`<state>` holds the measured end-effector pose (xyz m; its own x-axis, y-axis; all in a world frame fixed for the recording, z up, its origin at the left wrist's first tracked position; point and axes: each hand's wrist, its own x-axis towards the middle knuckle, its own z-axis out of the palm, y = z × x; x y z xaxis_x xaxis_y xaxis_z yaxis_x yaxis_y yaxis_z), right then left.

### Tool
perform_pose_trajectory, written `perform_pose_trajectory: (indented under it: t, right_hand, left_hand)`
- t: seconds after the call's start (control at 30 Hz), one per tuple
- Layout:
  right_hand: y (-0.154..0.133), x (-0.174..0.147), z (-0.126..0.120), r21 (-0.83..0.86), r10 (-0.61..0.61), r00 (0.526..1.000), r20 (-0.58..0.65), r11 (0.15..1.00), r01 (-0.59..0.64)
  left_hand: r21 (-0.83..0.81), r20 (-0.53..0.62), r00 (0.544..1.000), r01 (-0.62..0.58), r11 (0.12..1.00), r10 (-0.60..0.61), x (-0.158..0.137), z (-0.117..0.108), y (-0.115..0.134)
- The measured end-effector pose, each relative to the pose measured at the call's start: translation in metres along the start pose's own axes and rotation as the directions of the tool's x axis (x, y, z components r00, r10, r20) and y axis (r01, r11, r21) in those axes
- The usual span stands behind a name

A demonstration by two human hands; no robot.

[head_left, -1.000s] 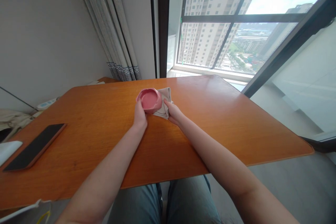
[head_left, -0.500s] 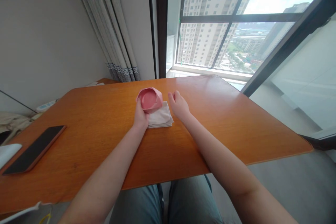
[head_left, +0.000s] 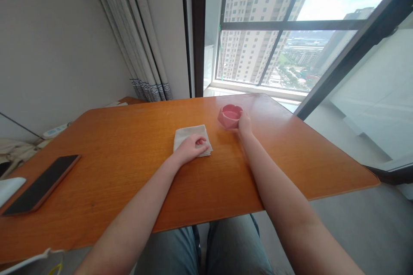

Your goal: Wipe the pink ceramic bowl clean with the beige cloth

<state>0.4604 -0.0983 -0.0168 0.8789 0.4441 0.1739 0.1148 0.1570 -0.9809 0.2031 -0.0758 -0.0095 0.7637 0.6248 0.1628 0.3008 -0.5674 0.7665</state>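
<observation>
A pink faceted ashtray with a notched rim is held at its right side by my right hand. It appears slightly raised over the table, and its edges are a little blurred. Left of it lies a folded white cloth, flat on the wood. My left hand is over the near part of this cloth, its fingers curled in and nothing visible between them. Whether the hand presses on the cloth I cannot tell.
The brown wooden table spans the view. At its left lies a dark flat slab with a brown edge, beside a white object cut off by the frame. A grey curtain and a large window stand behind the table.
The ashtray has passed from my left hand to my right and moved rightward, off the cloth. My left hand has dropped down over the cloth with curled fingers.
</observation>
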Motion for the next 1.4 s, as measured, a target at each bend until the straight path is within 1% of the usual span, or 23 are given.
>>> perform_pose_trajectory:
  t: [0.03, 0.1, 0.23, 0.3, 0.4, 0.5, 0.63, 0.77, 0.87, 0.9, 0.97, 1.0, 1.03, 1.07, 1.1, 1.13, 1.17, 1.2, 1.23, 1.27, 1.3, 1.33, 1.4]
  right_hand:
    - [0.002, 0.009, -0.009, -0.039, 0.038, 0.995, -0.089, 0.998, -0.042]
    - [0.005, 0.021, -0.024, -0.080, 0.075, 0.982, -0.171, 0.993, -0.090]
    - [0.015, 0.035, -0.037, -0.135, 0.059, 0.973, -0.225, 0.987, -0.091]
    - [0.019, 0.040, -0.037, -0.178, 0.052, 0.970, -0.238, 0.979, -0.096]
    - [0.021, 0.043, -0.038, -0.262, 0.058, 0.975, -0.215, 0.958, -0.115]
    - [0.018, 0.042, -0.043, -0.334, 0.072, 0.978, -0.194, 0.933, -0.135]
    - [0.013, 0.037, -0.050, -0.391, 0.082, 0.976, -0.200, 0.907, -0.156]
    - [0.011, 0.033, -0.056, -0.451, 0.047, 0.975, -0.218, 0.881, -0.143]
    - [0.005, 0.028, -0.056, -0.492, 0.017, 0.971, -0.240, 0.860, -0.137]
    - [0.001, 0.024, -0.055, -0.504, -0.011, 0.967, -0.255, 0.855, -0.123]
    - [-0.013, 0.012, -0.048, -0.529, -0.148, 0.954, -0.261, 0.849, -0.013]
    - [-0.022, 0.003, -0.042, -0.540, -0.279, 0.932, -0.230, 0.833, 0.116]
    - [-0.031, -0.008, -0.035, -0.536, -0.411, 0.898, -0.159, 0.799, 0.271]
    - [-0.040, -0.021, -0.026, -0.507, -0.497, 0.865, -0.063, 0.763, 0.401]
    - [-0.048, -0.036, -0.017, -0.456, -0.546, 0.835, 0.064, 0.728, 0.512]
    - [-0.054, -0.051, -0.008, -0.392, -0.569, 0.801, 0.187, 0.704, 0.592]
    - [-0.058, -0.067, 0.002, -0.326, -0.568, 0.766, 0.300, 0.693, 0.643]
    - [-0.060, -0.083, 0.011, -0.267, -0.548, 0.736, 0.397, 0.699, 0.664]
    - [-0.061, -0.098, 0.018, -0.229, -0.504, 0.719, 0.478, 0.719, 0.656]
    - [-0.059, -0.111, 0.025, -0.225, -0.439, 0.711, 0.549, 0.741, 0.632]
    - [-0.056, -0.123, 0.031, -0.241, -0.372, 0.692, 0.619, 0.748, 0.618]
    - [-0.052, -0.132, 0.035, -0.258, -0.312, 0.657, 0.686, 0.740, 0.622]
    - [-0.044, -0.142, 0.040, -0.274, -0.210, 0.544, 0.813, 0.686, 0.674]
  left_hand:
    - [0.072, 0.043, 0.998, -0.049, 0.996, 0.046, -0.002, 0.001, 0.000]
    - [0.147, 0.085, 0.993, -0.098, 0.984, 0.086, -0.004, 0.000, 0.002]
    - [0.186, 0.114, 0.989, -0.111, 0.976, 0.091, -0.005, -0.002, 0.005]
    - [0.201, 0.135, 0.985, -0.134, 0.970, 0.108, -0.006, -0.004, 0.006]
    - [0.224, 0.152, 0.982, -0.142, 0.964, 0.109, -0.007, -0.005, 0.008]
    - [0.234, 0.157, 0.983, -0.136, 0.963, 0.101, -0.008, -0.005, 0.008]
    - [0.235, 0.161, 0.981, -0.144, 0.961, 0.108, -0.008, -0.005, 0.008]
    - [0.237, 0.145, 0.984, -0.138, 0.962, 0.105, -0.009, -0.006, 0.011]
    - [0.271, 0.140, 0.981, -0.171, 0.947, 0.137, -0.009, -0.005, 0.014]
    - [0.284, 0.140, 0.979, -0.185, 0.941, 0.150, -0.008, -0.005, 0.014]
    - [0.287, 0.121, 0.980, -0.187, 0.940, 0.158, -0.007, -0.004, 0.014]
    - [0.266, 0.093, 0.985, -0.166, 0.950, 0.147, -0.007, -0.004, 0.013]
    - [0.228, 0.058, 0.990, -0.135, 0.964, 0.125, -0.006, -0.004, 0.012]
    - [0.173, 0.021, 0.995, -0.095, 0.980, 0.093, -0.005, -0.004, 0.010]
    - [0.104, -0.009, 0.999, -0.048, 0.993, 0.049, -0.004, -0.004, 0.009]
    - [0.027, -0.029, 1.000, 0.003, 1.000, -0.002, -0.003, -0.004, 0.007]
    - [-0.050, -0.044, 0.998, 0.050, 0.998, -0.052, -0.001, -0.004, 0.005]
    - [-0.126, -0.072, 0.993, 0.085, 0.988, -0.094, 0.001, -0.004, 0.003]
    - [-0.204, -0.122, 0.984, 0.105, 0.973, -0.131, 0.002, -0.005, 0.000]
    - [-0.280, -0.201, 0.966, 0.104, 0.954, -0.164, 0.004, -0.007, -0.002]
    - [-0.347, -0.303, 0.932, 0.085, 0.934, -0.197, 0.006, -0.009, -0.005]
    - [-0.401, -0.415, 0.879, 0.057, 0.914, -0.236, 0.008, -0.012, -0.009]
    - [-0.466, -0.595, 0.733, 0.018, 0.885, -0.329, 0.010, -0.022, -0.016]
